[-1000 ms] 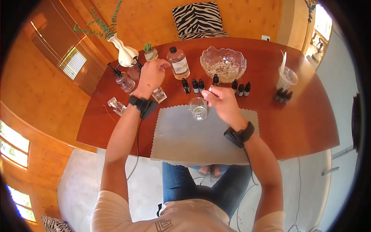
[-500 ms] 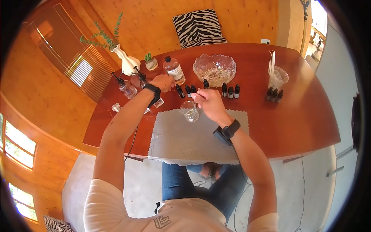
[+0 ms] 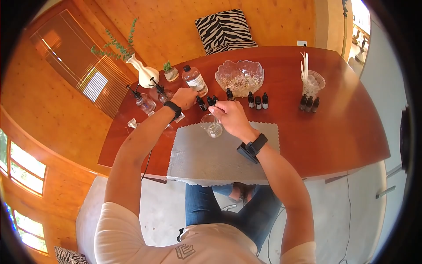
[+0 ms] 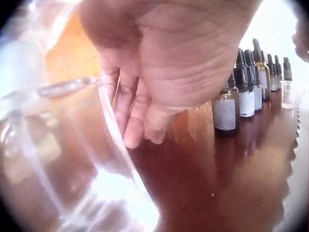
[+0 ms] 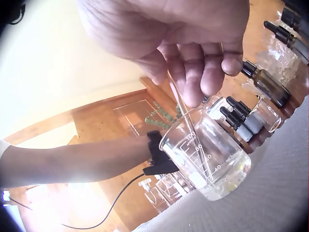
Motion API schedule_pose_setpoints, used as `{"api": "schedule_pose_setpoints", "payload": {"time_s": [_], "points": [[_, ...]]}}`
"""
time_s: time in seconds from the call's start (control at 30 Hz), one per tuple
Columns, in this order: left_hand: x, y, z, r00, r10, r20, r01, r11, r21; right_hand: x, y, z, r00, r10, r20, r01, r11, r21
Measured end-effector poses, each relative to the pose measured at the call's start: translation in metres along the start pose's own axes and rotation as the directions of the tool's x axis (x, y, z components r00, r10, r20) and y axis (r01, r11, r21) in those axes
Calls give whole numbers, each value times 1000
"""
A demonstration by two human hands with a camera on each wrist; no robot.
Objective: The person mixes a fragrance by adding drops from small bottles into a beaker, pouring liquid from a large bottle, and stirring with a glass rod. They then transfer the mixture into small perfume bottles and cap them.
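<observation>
The right hand [image 3: 233, 119] is closed around a thin glass rod [image 5: 186, 108], pinching it between thumb and fingers. The rod's lower end stands inside a clear beaker [image 3: 212, 128] with printed measuring marks. The beaker rests upright near the far edge of a grey, scallop-edged mat [image 3: 222, 158] on the reddish-brown worktop [image 3: 334, 136].

The left hand [image 3: 185, 97] is open, its relaxed fingers pointing down over the worktop, close to the dark dropper bottles [image 4: 225, 115] and the large bottle [image 3: 196, 82] with a black cap. In the left wrist view, a clear glass object [image 4: 72, 154] fills the near side.

A glass bowl [image 3: 239, 80] of small pale pieces sits beyond the dropper bottles. The white vase [image 3: 145, 74] and a small potted plant [image 3: 171, 73] stand at the far left; a clear cup [image 3: 317, 81] holding white sticks stands on the right.
</observation>
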State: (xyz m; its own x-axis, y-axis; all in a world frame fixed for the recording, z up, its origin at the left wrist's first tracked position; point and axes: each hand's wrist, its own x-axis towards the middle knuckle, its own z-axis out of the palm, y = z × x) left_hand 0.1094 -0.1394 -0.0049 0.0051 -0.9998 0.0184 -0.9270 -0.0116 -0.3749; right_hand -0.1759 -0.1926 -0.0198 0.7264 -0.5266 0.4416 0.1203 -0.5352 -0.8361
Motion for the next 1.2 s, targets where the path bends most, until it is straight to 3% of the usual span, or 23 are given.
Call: {"api": "schedule_pose_setpoints", "payload": {"time_s": [0.17,0.47,0.67,0.83,0.97,1.07,1.2], "points": [[-1,11,-13,996,-40,80,42,999,-23,0,1,0,999,-4,-42,6,999,37],[-2,16,-9,988,-147,47,153,970,-191,0,3,0,999,8,-40,-6,999,35],[4,4,14,994,-111,23,113,968,-224,0,2,-1,999,23,-29,-22,999,30],[0,4,1,992,-123,36,128,967,-222,2,7,0,999,9,-48,-8,1000,17],[-1,-6,-31,964,-239,116,254,958,-133,1,4,-1,999,24,-45,-24,1000,17],[-23,-7,-71,972,-234,36,236,950,-204,2,6,-1,999,16,-32,-15,1000,22],[-52,39,-121,995,-99,-28,69,841,-536,1,5,0,999,-9,-40,11,1000,27]]}}
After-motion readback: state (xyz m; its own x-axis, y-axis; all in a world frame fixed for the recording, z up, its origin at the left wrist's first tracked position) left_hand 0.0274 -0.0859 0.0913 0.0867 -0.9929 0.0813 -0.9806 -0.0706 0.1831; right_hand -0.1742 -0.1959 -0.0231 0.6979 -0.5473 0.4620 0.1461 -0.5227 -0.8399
